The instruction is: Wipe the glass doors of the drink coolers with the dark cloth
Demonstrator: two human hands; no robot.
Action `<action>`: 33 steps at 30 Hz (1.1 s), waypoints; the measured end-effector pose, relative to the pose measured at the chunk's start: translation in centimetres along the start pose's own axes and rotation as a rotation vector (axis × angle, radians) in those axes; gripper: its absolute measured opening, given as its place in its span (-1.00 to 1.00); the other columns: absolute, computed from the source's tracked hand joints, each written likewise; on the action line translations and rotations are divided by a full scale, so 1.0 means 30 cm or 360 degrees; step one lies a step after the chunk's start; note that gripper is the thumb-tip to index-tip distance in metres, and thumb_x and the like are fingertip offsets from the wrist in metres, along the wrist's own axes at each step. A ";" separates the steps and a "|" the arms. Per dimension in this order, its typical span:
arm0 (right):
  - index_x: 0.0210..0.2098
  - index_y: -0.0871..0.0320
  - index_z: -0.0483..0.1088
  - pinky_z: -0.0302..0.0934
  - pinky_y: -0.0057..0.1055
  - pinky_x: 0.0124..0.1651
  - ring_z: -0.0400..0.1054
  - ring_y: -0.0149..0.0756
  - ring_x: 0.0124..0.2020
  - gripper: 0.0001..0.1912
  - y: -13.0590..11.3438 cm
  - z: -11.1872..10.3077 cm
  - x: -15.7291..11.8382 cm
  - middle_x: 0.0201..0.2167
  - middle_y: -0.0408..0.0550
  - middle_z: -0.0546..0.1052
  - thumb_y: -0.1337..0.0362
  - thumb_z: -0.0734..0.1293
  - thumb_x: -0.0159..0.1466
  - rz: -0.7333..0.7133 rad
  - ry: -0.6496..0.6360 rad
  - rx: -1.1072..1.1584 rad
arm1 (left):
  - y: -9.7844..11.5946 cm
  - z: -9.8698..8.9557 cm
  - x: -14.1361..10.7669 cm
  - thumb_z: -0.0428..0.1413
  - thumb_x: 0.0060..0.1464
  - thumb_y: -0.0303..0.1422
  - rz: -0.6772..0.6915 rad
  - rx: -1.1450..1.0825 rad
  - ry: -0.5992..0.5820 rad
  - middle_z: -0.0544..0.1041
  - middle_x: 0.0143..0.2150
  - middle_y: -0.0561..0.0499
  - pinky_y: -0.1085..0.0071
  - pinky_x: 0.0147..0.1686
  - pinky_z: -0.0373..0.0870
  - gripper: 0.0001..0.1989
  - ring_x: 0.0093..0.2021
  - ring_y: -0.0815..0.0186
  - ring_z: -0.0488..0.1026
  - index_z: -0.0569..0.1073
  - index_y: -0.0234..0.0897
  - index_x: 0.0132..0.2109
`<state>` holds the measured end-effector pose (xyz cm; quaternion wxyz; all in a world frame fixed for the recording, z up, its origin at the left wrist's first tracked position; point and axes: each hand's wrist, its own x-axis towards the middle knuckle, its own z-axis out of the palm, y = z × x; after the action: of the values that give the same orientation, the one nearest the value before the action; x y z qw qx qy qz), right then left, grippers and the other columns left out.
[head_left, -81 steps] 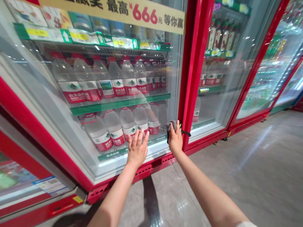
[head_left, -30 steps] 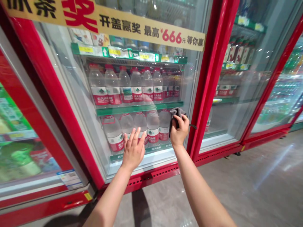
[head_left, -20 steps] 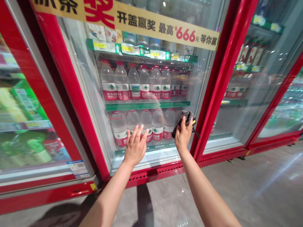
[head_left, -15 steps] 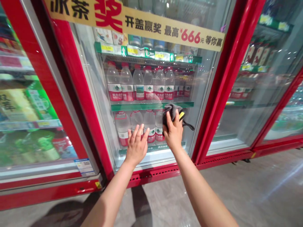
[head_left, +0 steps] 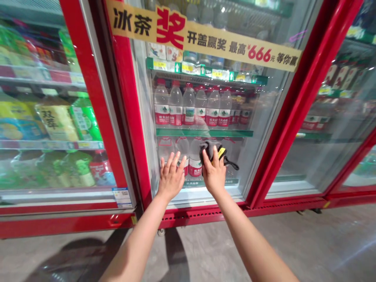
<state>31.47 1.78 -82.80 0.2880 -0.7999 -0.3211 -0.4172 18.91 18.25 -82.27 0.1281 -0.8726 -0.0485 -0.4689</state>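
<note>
My left hand (head_left: 172, 176) rests against the glass door (head_left: 266, 113) of a red-framed drinks fridge, fingers spread and nothing in it. To its right, my right hand (head_left: 215, 172) presses a bunched grey cloth (head_left: 209, 146) with a yellow label and a black loop onto the same glass. The fingers lie over the cloth and hide part of it. Behind the pane, water bottles (head_left: 189, 105) with red caps and red-and-white labels line a shelf. More bottles (head_left: 195, 156) stand on the lower shelf, partly covered by my hands.
A yellow banner strip (head_left: 217, 41) crosses the door's upper part. Red frame posts (head_left: 305, 102) divide it from neighbouring fridges. Behind the left fridge's glass stand green and yellow drink bottles (head_left: 58, 117). Grey floor (head_left: 202, 254) runs below the fridges' red base.
The view has turned slightly left, so the fridge appears farther right. Both hands and the cloth have slid left relative to the door.
</note>
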 end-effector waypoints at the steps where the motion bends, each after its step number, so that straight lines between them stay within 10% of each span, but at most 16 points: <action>1: 0.39 -0.29 0.19 0.36 0.04 0.10 0.12 0.22 0.40 -0.31 0.011 -0.002 -0.029 0.51 -0.07 0.06 0.37 0.25 0.34 -0.0117 -0.0065 -0.0019 | -0.001 -0.001 -0.002 0.11 0.23 -0.37 -0.0007 0.0001 0.0002 0.14 0.50 -0.23 -0.15 0.48 -0.22 -0.29 0.54 0.01 -0.07 0.14 -0.17 0.47; 6: 0.29 -0.23 0.37 0.35 -0.02 0.11 0.20 0.13 0.36 -0.46 0.112 -0.008 -0.092 0.45 0.00 0.21 0.34 0.22 0.39 -0.0071 0.0067 -0.0081 | -0.035 -0.028 -0.016 0.14 0.23 -0.32 -0.0030 0.0024 -0.0007 0.12 0.51 -0.22 -0.16 0.48 -0.29 -0.32 0.54 0.00 -0.06 0.19 -0.15 0.45; 14: 0.39 -0.27 0.20 0.38 0.06 0.02 0.12 0.31 0.39 -0.30 -0.180 0.022 -0.024 0.50 0.00 0.08 0.41 0.25 0.33 -0.0072 -0.0027 -0.0044 | -0.116 -0.078 -0.065 0.20 0.18 -0.26 -0.0097 0.0028 -0.0047 0.07 0.53 -0.19 -0.21 0.46 -0.33 -0.23 0.54 -0.06 -0.07 0.12 -0.07 0.47; 19: 0.34 -0.33 0.26 0.37 0.06 0.05 0.16 0.21 0.38 -0.32 -0.162 0.045 -0.124 0.47 -0.03 0.18 0.43 0.21 0.34 -0.0081 -0.0068 0.0039 | -0.155 -0.090 -0.101 0.22 0.15 -0.23 -0.0127 0.0048 -0.0098 0.08 0.53 -0.21 -0.23 0.46 -0.35 -0.21 0.54 -0.08 -0.10 0.14 -0.09 0.47; 24: 0.45 -0.27 0.04 0.31 0.22 0.08 0.01 0.33 0.43 -0.22 -0.276 0.050 -0.020 0.53 0.04 -0.03 0.44 0.21 0.33 0.0152 0.0070 0.0124 | -0.206 -0.111 -0.128 0.19 0.19 -0.22 -0.0180 0.0077 -0.0056 0.11 0.51 -0.25 -0.23 0.46 -0.32 -0.24 0.53 -0.09 -0.04 0.16 -0.14 0.46; 30: 0.35 -0.41 0.23 0.33 0.00 0.14 0.14 0.12 0.38 -0.27 -0.355 0.072 -0.082 0.49 -0.23 0.13 0.47 0.23 0.34 -0.0391 -0.0203 0.0041 | -0.251 -0.127 -0.153 0.20 0.17 -0.26 -0.0191 0.0025 0.0026 0.13 0.50 -0.26 -0.20 0.47 -0.23 -0.24 0.51 -0.09 0.00 0.16 -0.16 0.46; 33: 0.33 -0.42 0.25 0.34 -0.01 0.11 0.14 0.10 0.39 -0.29 -0.327 0.054 -0.109 0.49 -0.24 0.12 0.47 0.20 0.36 -0.0300 -0.0261 0.0022 | -0.273 -0.136 -0.162 0.17 0.19 -0.26 -0.0182 0.0012 0.0041 0.15 0.49 -0.25 -0.19 0.48 -0.25 -0.27 0.52 -0.08 -0.01 0.17 -0.17 0.45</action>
<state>23.39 8.23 -84.47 0.2259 -0.7956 -0.4202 -0.3733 11.23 25.20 -82.70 0.1049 -0.8618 -0.0984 -0.4865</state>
